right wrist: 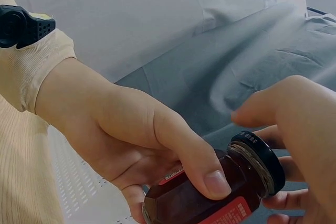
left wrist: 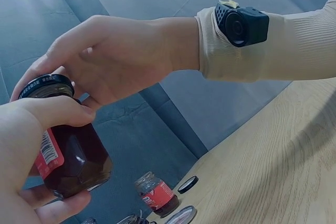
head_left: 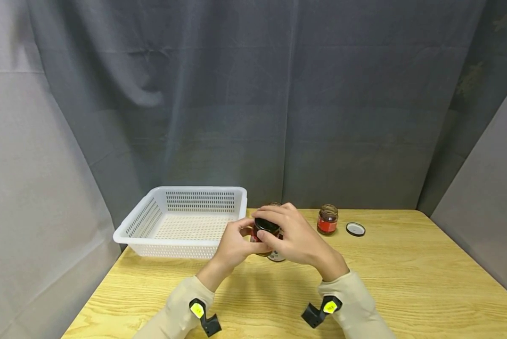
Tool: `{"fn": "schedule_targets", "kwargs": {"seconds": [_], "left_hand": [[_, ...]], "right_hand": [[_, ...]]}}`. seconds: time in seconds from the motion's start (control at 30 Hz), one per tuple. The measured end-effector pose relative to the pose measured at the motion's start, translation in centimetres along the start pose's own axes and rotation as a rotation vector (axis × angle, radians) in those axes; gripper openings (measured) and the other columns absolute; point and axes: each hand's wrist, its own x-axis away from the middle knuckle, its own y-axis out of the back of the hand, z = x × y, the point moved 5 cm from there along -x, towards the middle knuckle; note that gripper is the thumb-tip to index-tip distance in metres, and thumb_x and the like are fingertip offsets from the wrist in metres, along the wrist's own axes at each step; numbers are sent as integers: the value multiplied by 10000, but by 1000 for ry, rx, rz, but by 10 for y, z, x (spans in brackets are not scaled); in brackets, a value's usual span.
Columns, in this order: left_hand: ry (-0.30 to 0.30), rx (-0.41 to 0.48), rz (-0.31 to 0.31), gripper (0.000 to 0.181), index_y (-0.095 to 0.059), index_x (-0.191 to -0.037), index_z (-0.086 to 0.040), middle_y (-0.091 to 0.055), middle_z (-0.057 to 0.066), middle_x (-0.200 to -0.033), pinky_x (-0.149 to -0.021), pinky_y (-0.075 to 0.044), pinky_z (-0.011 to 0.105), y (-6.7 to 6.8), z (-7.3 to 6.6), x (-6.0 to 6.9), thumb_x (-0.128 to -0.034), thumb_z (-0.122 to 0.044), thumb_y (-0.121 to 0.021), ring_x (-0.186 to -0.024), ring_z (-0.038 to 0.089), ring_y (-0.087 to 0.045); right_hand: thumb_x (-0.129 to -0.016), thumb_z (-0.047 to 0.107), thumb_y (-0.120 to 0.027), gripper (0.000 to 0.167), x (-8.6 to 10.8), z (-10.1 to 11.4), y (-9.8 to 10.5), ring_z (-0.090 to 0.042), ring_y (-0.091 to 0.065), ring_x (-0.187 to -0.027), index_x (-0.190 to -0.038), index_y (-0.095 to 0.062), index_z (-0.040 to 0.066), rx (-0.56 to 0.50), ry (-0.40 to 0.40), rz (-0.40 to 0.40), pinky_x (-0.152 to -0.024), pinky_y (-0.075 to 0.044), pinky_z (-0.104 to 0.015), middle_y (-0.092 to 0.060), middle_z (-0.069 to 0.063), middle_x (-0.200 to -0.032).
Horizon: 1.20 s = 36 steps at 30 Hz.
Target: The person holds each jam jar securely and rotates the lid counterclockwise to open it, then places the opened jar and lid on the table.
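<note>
A dark-red glass jar (left wrist: pixel 79 153) with a red label and a black lid (right wrist: pixel 265 169) is held tilted above the table. My left hand (head_left: pixel 233 242) grips its body, the thumb (right wrist: pixel 202 174) across the glass and fingers beneath. My right hand (head_left: pixel 293 235) has its fingers curled round the lid from above; in the right wrist view one digit stands raised off it. Behind my hands another jar (head_left: pixel 274 204) shows only its rim. Below them a loose lid (head_left: pixel 276 257) lies on the table, partly hidden.
A white perforated basket (head_left: pixel 168 242) stands to the left of my hands. An uncovered jar with a red label (head_left: pixel 327 221) stands on the wooden table (head_left: pixel 406 282) at right, beside a lid lying inner side up (head_left: pixel 355 229). Grey curtain (head_left: pixel 236 94) hangs behind the table.
</note>
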Motion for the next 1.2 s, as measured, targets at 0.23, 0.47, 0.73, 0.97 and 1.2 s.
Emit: {"fn": "schedule_targets", "kwargs": {"seconds": [0.23, 0.47, 0.73, 0.97, 1.2], "left_hand": [[5, 0, -4, 471, -759, -1220, -155, -685, 17, -1168, -726, -591, 387, 0, 1, -1, -774, -180, -908, -1028, 277, -631], [1, 8, -5, 471, -756, -1226, -148, -678, 19, -1174, -728, -600, 385, -1, 0, -1, -781, -168, -912, -1032, 272, -627], [-9, 18, 7, 442, -771, -1178, -154, -693, 42, -1108, -715, -597, 371, -2, -1, 0, -761, -133, -919, -978, 270, -661], [-8, -6, -5, 446, -773, -1171, -151, -692, 3, -1182, -723, -597, 382, -2, -1, 0, -751, -116, -918, -1008, 266, -649], [-15, -7, -7, 442, -778, -1152, -162, -694, -8, -1185, -726, -593, 393, -2, 0, -1, -736, -111, -920, -1015, 270, -645]], "right_hand": [[-968, 410, -679, 435, 0, 2, 0, -203, -559, -1104, -1311, -718, 145, 3, -5, -9, -877, -472, -430, -662, 20, -1332], [-963, 416, -709, 406, 0, 2, 0, -201, -563, -1103, -1281, -732, 165, 7, -2, -30, -875, -473, -422, -674, 28, -1308], [-996, 306, -706, 297, -2, 1, -1, -202, -607, -1126, -1244, -750, 149, 9, 33, -52, -900, -464, -418, -686, -11, -1299], [-989, 295, -711, 278, 0, 0, -1, -287, -583, -1168, -1229, -766, 166, 9, 6, -54, -923, -482, -496, -629, -49, -1364], [-987, 288, -728, 265, 1, 0, 1, -192, -526, -1034, -1224, -773, 180, -44, -23, -70, -806, -498, -409, -524, -37, -1203]]}}
